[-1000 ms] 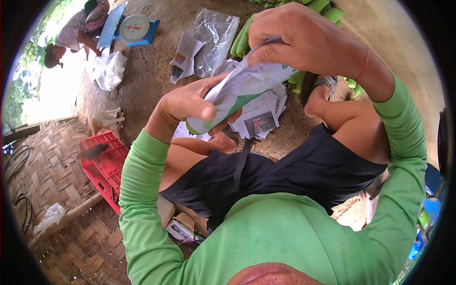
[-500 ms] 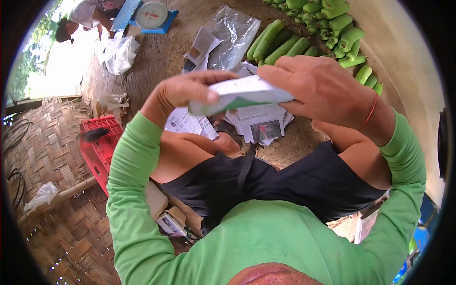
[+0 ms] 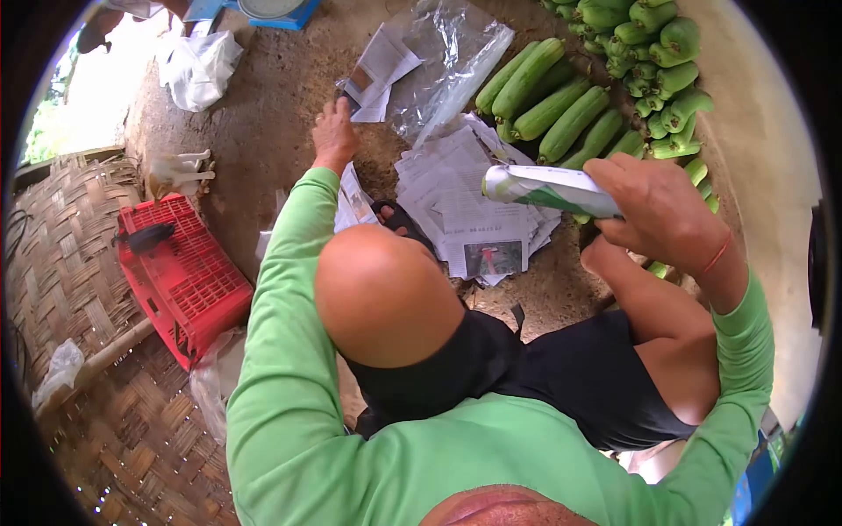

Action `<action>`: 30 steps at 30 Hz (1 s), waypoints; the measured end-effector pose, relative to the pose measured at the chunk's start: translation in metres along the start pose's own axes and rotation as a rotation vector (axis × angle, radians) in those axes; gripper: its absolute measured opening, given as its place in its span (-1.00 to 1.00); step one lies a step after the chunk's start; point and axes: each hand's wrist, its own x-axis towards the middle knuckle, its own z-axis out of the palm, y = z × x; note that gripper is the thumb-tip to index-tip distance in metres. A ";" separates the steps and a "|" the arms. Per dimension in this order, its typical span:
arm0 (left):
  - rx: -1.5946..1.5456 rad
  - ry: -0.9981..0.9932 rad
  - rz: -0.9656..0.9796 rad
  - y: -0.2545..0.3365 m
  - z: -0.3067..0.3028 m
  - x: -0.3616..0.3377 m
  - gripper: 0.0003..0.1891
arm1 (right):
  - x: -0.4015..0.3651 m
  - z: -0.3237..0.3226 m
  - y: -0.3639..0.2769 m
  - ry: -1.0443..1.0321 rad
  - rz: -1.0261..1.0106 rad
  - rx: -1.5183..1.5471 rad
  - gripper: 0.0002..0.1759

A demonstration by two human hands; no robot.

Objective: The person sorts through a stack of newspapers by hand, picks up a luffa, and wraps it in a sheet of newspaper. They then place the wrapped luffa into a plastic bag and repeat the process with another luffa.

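My right hand [image 3: 653, 206] is wrapped around the end of a paper-wrapped gourd [image 3: 548, 187], held in the air above the floor. Printed white and green paper covers it, and a pale green tip shows at its left end. My left hand [image 3: 336, 136] is stretched out low over the floor with its fingers extended, near a dark small item and some folded printed sheets [image 3: 382, 70]. Beneath the wrapped gourd lies a loose pile of printed paper sheets [image 3: 456, 197]. Long green gourds [image 3: 570, 118] lie in a row behind the pile.
A clear plastic bag [image 3: 447, 61] lies beyond the papers. More green gourds [image 3: 653, 44] are stacked along the wall. A red crate [image 3: 184, 272], a cat [image 3: 178, 174] and a white plastic bag [image 3: 202, 70] are at left. A blue scale [image 3: 272, 10] stands at the top.
My left hand has let go of the wrapped gourd and moved out to the left, towards the floor. My right hand carries the wrapped gourd rightward. My left knee has risen.
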 end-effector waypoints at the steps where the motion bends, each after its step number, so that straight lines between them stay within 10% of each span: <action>1: -0.012 -0.026 -0.031 -0.007 0.010 0.003 -0.10 | 0.004 0.003 0.002 -0.040 0.033 -0.018 -0.63; 8: -0.108 0.006 -0.022 -0.038 0.062 0.036 -0.03 | 0.024 0.010 0.017 -0.021 0.044 0.043 -0.60; 15: -0.453 0.214 -0.172 -0.030 0.054 0.027 -0.56 | 0.029 0.008 0.026 0.019 0.044 0.037 -0.59; 21: -1.669 -0.004 -0.195 -0.005 0.013 -0.065 -0.89 | 0.019 0.005 0.041 0.118 0.023 0.163 -0.56; 26: -1.572 -0.459 -0.125 0.013 0.023 -0.154 -0.82 | 0.013 0.000 0.050 0.113 0.168 0.336 -0.56; 30: -1.056 -0.659 0.421 0.057 0.007 -0.169 -0.61 | 0.023 0.031 0.059 0.179 0.275 0.613 -0.49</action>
